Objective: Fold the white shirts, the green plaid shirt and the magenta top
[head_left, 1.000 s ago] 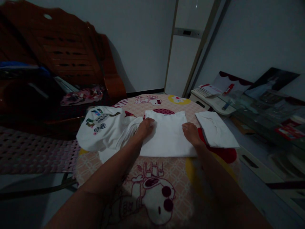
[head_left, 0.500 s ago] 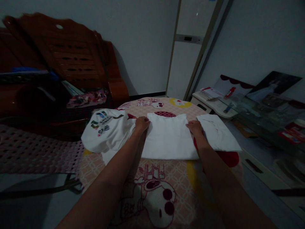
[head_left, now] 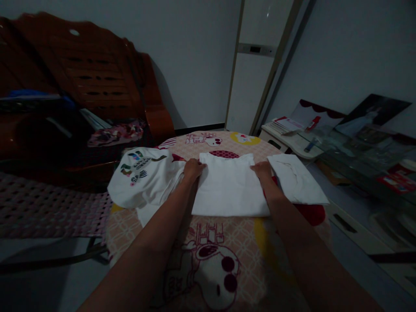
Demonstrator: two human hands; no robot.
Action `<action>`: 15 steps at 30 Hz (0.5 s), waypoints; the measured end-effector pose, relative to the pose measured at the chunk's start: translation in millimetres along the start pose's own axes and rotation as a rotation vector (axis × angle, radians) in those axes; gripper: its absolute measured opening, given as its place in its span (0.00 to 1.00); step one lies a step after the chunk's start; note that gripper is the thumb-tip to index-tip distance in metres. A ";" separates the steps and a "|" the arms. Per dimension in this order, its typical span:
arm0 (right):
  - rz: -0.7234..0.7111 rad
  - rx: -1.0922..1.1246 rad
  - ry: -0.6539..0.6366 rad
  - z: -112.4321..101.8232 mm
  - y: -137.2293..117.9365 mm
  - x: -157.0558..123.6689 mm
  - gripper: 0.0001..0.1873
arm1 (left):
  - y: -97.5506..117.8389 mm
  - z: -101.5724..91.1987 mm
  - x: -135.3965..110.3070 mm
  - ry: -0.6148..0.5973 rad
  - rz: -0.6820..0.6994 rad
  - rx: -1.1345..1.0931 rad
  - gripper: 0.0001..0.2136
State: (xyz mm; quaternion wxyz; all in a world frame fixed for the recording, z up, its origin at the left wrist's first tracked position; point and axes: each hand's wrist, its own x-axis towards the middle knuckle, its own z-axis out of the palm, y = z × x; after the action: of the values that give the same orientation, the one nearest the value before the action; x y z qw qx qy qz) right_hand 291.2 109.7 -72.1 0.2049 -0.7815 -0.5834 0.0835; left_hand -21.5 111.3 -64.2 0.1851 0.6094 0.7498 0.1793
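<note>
Head view: left fingers (head_left: 200, 165), right fingers (head_left: 255, 167) pinching opposite edges of folded white garment (head_left: 229, 186).

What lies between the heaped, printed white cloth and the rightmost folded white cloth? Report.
Head view: a flat, four-sided white cloth, left hand and right hand at its sides.

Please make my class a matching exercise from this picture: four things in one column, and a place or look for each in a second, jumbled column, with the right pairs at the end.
Column one
1. Left hand
2. Wooden seat
3. Printed white cloth
4. Right hand

Column two
A. At the right edge of the middle white cloth
B. Loosely bunched
C. At the left edge of the middle white cloth
D. Reddish-brown, slotted back

Pairs: 1-C, 2-D, 3-B, 4-A
</note>
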 end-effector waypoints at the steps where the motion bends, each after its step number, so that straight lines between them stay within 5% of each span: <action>1: 0.016 0.009 -0.006 0.3 -1.9 -2.2 0.08 | 1.2 1.1 -1.3 -0.003 0.000 0.003 0.14; 10: -0.015 0.184 0.158 -9.7 -16.7 -10.0 0.11 | 6.3 -0.7 -17.1 0.207 0.048 0.047 0.15; 15: 0.021 0.090 0.085 -4.7 -16.4 -11.6 0.13 | -1.2 2.3 -11.8 0.129 0.073 0.079 0.13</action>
State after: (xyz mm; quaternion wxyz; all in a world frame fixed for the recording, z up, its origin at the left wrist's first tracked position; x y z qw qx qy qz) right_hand 275.0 101.5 -62.2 0.2636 -0.7803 -0.5616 0.0788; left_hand -19.1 99.6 -66.1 0.1055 0.6305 0.7438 0.1950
